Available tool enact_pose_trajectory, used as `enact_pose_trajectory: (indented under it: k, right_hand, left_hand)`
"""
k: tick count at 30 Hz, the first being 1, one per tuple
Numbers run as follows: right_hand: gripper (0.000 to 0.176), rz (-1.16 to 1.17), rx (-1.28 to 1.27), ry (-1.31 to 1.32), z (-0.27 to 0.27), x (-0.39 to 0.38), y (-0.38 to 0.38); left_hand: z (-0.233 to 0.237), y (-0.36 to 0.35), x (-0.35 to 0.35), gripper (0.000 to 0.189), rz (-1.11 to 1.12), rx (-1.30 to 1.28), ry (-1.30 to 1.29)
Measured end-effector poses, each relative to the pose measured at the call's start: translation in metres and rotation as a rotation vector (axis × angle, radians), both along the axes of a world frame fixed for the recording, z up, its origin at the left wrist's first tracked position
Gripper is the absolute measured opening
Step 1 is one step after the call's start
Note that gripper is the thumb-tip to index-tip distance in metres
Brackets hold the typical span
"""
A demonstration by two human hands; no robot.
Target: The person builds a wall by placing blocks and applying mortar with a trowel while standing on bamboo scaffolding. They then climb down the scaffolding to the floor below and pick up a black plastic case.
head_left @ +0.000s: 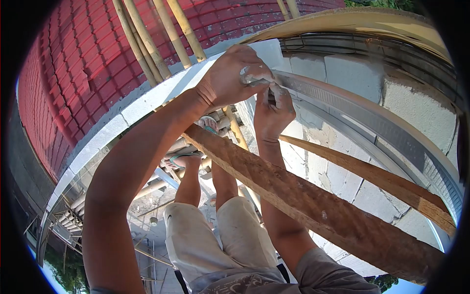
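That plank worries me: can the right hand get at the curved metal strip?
Likely yes: the right hand is at the end of the metal strip; its forearm passes under the plank.

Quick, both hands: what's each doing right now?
Left hand: closed, fingers pinching the end of the curved grey metal strip.
Right hand: fingers curled against that strip's end; grip cannot be told.

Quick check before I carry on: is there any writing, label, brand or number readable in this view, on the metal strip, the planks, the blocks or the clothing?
No text can be read anywhere in the view.
Shirt print: a dark swirling pattern, too blurred to tell whether it holds letters.
Metal strip, wooden plank, white blocks: no marks, labels or numbers show.
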State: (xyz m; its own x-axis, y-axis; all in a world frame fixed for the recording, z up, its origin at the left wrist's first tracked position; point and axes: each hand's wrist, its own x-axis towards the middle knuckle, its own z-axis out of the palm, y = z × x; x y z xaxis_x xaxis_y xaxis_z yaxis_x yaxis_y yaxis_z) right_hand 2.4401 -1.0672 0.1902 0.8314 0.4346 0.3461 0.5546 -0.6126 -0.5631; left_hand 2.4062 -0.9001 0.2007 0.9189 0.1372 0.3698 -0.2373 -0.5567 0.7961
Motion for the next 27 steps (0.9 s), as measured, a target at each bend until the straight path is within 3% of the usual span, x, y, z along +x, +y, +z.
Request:
enact_pose_trajectory:
  k: [2,3,4,5,6,9,11,13,15,19,22,24,27]
  right_hand:
    - [0.016,0.037,0.052,0.061,0.002,0.001,0.004]
    - [0.016,0.044,0.060,0.060,-0.001,0.000,0.003]
    - [0.017,-0.052,0.150,0.253,-0.004,-0.004,-0.003]
    - [0.018,-0.149,0.235,0.449,-0.006,-0.007,-0.009]
    - [0.016,-0.179,0.249,0.430,-0.003,-0.004,-0.013]
    - [0.011,-0.473,0.422,0.703,0.026,0.016,-0.012]
    - [0.012,-0.384,0.539,0.796,0.018,0.042,-0.023]
    - [0.017,-0.246,0.619,1.056,0.020,0.068,-0.018]
    - [0.024,-0.178,0.538,1.163,0.017,0.090,-0.011]
    - [0.022,-0.127,0.432,1.078,0.012,0.106,-0.019]
    - [0.023,-0.102,0.215,0.782,0.013,0.091,-0.033]
    - [0.025,-0.312,-0.014,0.644,0.020,0.065,-0.038]
    - [0.030,-0.388,0.042,0.725,0.025,0.030,-0.035]
  left_hand:
    - [0.001,0.001,0.003,0.014,0.134,-0.077,0.062]
    - [0.000,0.001,0.007,0.014,0.183,-0.203,0.218]
    - [-0.002,0.000,0.010,0.016,0.234,-0.333,0.378]
    - [-0.004,-0.001,0.013,0.016,0.242,-0.331,0.382]
    - [-0.008,-0.003,0.018,0.018,0.279,-0.234,0.391]
    - [-0.011,-0.007,0.038,0.019,0.305,-0.017,0.416]
    - [-0.012,-0.010,0.049,0.017,0.262,0.045,0.374]
    - [-0.011,-0.009,0.055,0.020,0.189,0.094,0.382]
    - [-0.001,-0.009,0.057,0.031,0.142,0.202,0.448]
    - [-0.004,-0.017,0.068,0.031,0.074,0.316,0.479]
    - [-0.002,-0.011,0.068,0.028,0.067,0.293,0.431]
    - [0.002,-0.002,0.061,0.025,0.092,0.250,0.402]
    - [0.016,0.030,0.027,0.022,0.144,0.274,0.385]
